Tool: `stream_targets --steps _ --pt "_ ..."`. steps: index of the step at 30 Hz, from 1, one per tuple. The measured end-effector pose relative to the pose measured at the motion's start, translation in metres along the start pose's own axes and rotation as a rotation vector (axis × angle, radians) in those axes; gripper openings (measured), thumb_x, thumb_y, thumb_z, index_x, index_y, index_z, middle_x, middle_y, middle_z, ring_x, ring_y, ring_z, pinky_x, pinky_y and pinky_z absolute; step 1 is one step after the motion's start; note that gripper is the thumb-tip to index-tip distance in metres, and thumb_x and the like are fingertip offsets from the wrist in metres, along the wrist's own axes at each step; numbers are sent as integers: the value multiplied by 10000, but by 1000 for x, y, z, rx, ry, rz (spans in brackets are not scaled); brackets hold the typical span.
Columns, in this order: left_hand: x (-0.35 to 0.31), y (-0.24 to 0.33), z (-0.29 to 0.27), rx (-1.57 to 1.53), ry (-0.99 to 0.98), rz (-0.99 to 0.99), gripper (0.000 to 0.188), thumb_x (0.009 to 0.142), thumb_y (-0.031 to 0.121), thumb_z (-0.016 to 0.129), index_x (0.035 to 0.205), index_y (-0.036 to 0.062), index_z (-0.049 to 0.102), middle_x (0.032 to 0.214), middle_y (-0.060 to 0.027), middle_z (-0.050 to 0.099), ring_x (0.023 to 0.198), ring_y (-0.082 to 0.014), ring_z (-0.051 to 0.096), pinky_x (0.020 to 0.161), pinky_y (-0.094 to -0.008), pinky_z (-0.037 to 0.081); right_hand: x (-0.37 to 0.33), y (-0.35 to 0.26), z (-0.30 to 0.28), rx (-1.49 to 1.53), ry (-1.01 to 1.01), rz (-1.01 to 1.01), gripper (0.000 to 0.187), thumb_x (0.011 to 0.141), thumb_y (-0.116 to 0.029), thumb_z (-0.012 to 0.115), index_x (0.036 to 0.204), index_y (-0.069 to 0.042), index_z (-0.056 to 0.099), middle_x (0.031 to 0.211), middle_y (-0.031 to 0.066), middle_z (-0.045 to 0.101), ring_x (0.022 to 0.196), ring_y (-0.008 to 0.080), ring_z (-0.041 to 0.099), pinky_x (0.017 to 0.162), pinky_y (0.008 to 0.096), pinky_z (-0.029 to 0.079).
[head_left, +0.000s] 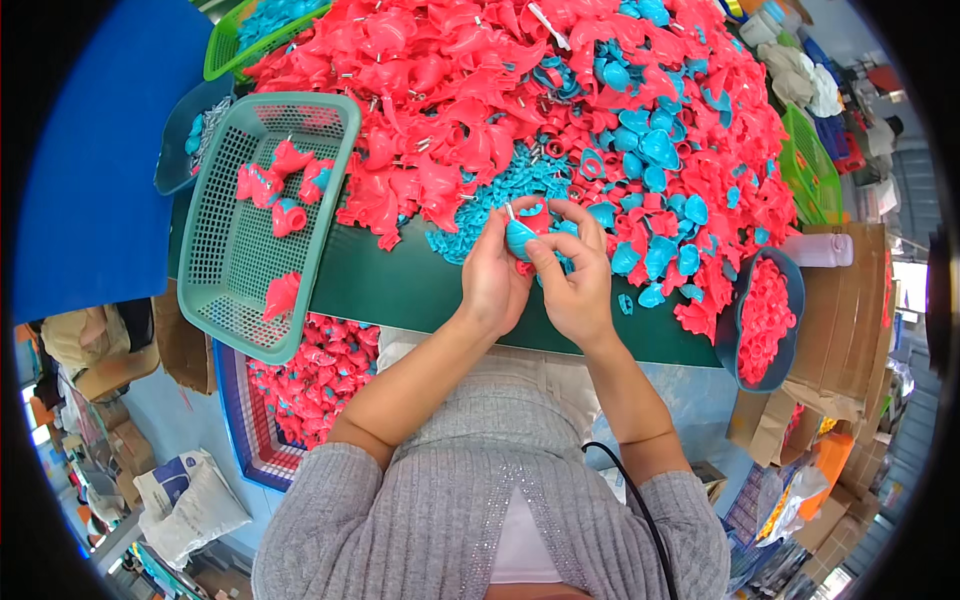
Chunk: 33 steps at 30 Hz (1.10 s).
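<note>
Above the near edge of the green table (390, 290), my left hand (492, 283) and my right hand (583, 285) meet around a small turquoise-and-red plastic part (518, 238). Both hands are closed on it, with my right thumb pressed against its side. A thin metal pin (510, 212) sticks up at the part's top; my fingers hide much of the rest. Just beyond my hands lies a heap of small turquoise pieces (520, 180). Large red plastic shells (420, 60) and turquoise shells (655, 150) pile up behind it.
At the left, a green mesh basket (240, 285) holds several red-and-turquoise pieces. A blue tub (178, 150) of metal parts stands beyond it. At the right is a dark blue tub of small red pieces (765, 320). Below the table's left side sits a crate (235, 420) of red parts.
</note>
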<state>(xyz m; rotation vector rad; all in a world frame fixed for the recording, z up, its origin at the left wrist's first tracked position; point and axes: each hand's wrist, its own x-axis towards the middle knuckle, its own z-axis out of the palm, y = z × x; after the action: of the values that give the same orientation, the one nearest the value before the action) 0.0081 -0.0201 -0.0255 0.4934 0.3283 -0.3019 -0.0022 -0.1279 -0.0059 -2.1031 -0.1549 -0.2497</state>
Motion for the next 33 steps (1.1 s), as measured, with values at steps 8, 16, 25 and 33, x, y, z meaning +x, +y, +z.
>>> stream_targets --steps 8,16,25,33 --pt "-2 6 1 -63 -108 -44 452 1027 365 235 1200 41 497 1172 -135 552 1123 -237 509 1015 -402 375 -1 -3 -1 -88 34 -176 75 758 -93 700 803 -38 678 1219 137 539 1171 323 437 952 408 351" --pt "-6 -5 -2 4 -39 -27 545 1017 448 198 1263 33 451 1196 -121 537 1099 -216 522 992 -388 401 -7 -1 14 -142 176 -156 77 711 -84 712 778 -62 681 1247 136 519 1230 379 366 1014 499 286" --pt "-2 18 -13 -43 -168 -150 486 989 441 378 1239 34 472 1103 -115 596 890 -194 593 764 -334 469 36 49 -62 -137 312 -190 376 746 -173 741 1070 -21 628 1133 149 599 1069 285 561 916 386 435" --pt "-2 3 -21 -36 -46 -269 422 961 385 471 1207 44 507 1076 -136 620 815 -199 606 697 -332 502 98 137 -137 -1202 159 126 313 742 -373 690 836 -75 713 867 134 629 870 321 563 757 437 440"
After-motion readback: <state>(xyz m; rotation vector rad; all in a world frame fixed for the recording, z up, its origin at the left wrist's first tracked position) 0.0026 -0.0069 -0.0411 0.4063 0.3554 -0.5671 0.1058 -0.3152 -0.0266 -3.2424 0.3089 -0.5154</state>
